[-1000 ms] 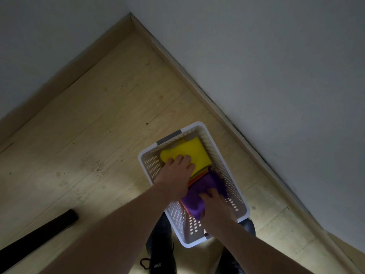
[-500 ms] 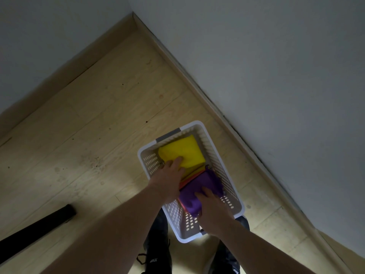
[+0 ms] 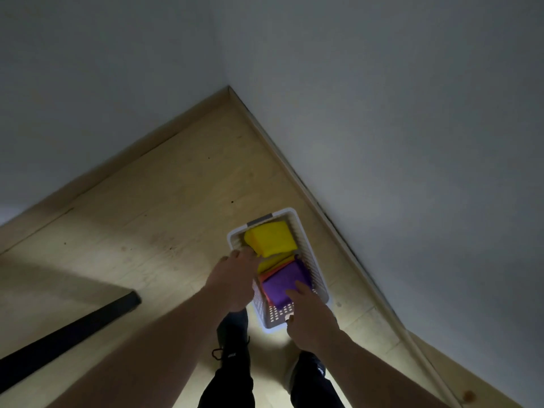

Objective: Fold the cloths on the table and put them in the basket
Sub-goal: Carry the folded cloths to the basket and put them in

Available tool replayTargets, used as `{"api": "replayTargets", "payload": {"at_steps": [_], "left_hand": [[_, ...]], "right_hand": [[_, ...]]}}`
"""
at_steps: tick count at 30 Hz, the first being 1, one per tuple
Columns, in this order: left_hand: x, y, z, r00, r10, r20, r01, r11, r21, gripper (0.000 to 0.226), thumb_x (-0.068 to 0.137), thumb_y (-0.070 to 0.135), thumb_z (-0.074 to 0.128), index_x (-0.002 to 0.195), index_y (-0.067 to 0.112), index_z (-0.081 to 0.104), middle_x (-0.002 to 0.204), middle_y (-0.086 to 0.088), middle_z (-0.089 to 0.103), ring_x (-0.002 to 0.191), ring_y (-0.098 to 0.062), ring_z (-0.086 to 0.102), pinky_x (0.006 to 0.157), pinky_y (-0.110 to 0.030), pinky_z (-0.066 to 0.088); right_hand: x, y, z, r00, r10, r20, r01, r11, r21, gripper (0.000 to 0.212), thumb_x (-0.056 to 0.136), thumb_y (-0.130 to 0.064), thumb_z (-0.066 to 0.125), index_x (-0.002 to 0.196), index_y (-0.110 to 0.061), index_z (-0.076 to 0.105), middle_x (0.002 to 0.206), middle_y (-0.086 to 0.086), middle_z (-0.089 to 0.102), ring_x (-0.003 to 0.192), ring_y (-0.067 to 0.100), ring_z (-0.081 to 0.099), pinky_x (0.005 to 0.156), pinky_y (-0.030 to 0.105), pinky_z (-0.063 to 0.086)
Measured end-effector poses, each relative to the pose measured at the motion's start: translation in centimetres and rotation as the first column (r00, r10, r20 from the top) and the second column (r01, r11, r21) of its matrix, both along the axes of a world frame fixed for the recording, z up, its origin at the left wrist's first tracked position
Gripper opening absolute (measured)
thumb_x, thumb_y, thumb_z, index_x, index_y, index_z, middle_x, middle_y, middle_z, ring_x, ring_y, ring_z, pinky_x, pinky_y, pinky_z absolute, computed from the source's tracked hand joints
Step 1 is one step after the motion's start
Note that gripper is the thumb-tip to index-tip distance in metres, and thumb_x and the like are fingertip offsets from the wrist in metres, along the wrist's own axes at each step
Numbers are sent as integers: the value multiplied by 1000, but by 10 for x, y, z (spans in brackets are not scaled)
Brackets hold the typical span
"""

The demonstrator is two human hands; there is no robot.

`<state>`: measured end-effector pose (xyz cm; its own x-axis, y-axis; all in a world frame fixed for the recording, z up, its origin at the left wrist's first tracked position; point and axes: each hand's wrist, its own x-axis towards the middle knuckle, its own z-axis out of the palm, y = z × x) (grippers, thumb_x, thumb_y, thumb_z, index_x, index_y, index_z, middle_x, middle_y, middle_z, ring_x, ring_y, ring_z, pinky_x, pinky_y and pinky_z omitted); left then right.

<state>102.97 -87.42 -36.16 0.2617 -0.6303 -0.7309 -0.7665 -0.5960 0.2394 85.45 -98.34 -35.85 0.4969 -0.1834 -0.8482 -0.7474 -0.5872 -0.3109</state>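
Observation:
A white perforated basket [image 3: 319, 278] stands on the floor close to the wall. Inside lie a folded yellow cloth [image 3: 272, 238] at the far end and a folded purple cloth [image 3: 282, 282] at the near end, with orange and yellow edges showing under the purple one. My left hand [image 3: 234, 279] hovers at the basket's left rim, fingertips beside the yellow cloth's edge, fingers relaxed. My right hand [image 3: 310, 315] reaches over the near rim, its straight fingers touching the purple cloth.
The basket sits on a pale wooden floor [image 3: 147, 231] in a corner between two grey walls with skirting boards. A black bar [image 3: 67, 334] lies at the lower left. My legs and dark shoes [image 3: 232, 337] stand just behind the basket.
My left hand has drawn back off the yellow cloth to the basket's left rim. My right hand has slid back toward the purple cloth's near edge. The camera has tilted up.

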Motion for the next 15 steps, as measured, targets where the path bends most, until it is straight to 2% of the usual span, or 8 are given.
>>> {"api": "replayTargets", "payload": {"at_steps": [4, 5, 6, 8, 12, 15], "left_hand": [[12, 18, 81, 1000, 9, 27, -9, 1000, -4, 69, 91, 22, 64, 151, 22, 32, 160, -3, 22, 138, -25, 35, 113, -38, 36], [12, 24, 118, 999, 36, 21, -36, 999, 1, 66, 91, 22, 63, 150, 22, 34, 159, -2, 24, 138, -24, 35, 113, -37, 36], [11, 27, 124, 999, 49, 16, -49, 999, -10, 62, 91, 23, 62, 148, 23, 37, 158, -1, 25, 137, -24, 35, 112, -37, 37], [8, 34, 179, 994, 105, 6, -104, 994, -27, 55, 93, 27, 61, 144, 24, 42, 156, 0, 28, 137, -23, 36, 111, -36, 37], [-9, 49, 266, 979, 202, -19, -203, 976, -78, 50, 91, 19, 60, 139, 25, 47, 155, 3, 30, 137, -21, 37, 110, -34, 37], [-18, 57, 304, 965, 261, -23, -262, 958, -115, 49, 90, 15, 58, 137, 25, 49, 156, 4, 30, 137, -21, 37, 109, -34, 36]], "right_hand": [[11, 6, 78, 999, 7, 50, -6, 1000, -12, 64, 94, -14, 53, 153, -25, 34, 167, -3, 16, 152, 18, 22, 110, 33, 40], [13, 8, 117, 999, -1, 41, 2, 1000, -14, 64, 94, -14, 53, 154, -25, 33, 167, -4, 15, 152, 16, 20, 110, 32, 40], [11, 8, 119, 998, -21, 53, 22, 1000, -19, 64, 95, -14, 52, 155, -25, 33, 167, -4, 15, 153, 15, 19, 110, 31, 39], [12, 10, 172, 999, -33, 41, 34, 999, -34, 63, 96, -14, 51, 155, -24, 33, 166, -6, 19, 152, 13, 19, 111, 29, 36], [-1, 18, 250, 994, -94, 55, 97, 994, -53, 62, 93, -16, 51, 152, -26, 37, 164, -4, 24, 144, 19, 35, 110, 35, 41], [-12, 20, 282, 982, -175, 75, 179, 983, -43, 63, 89, -16, 53, 150, -28, 40, 163, -4, 26, 140, 20, 41, 108, 32, 40]]}}
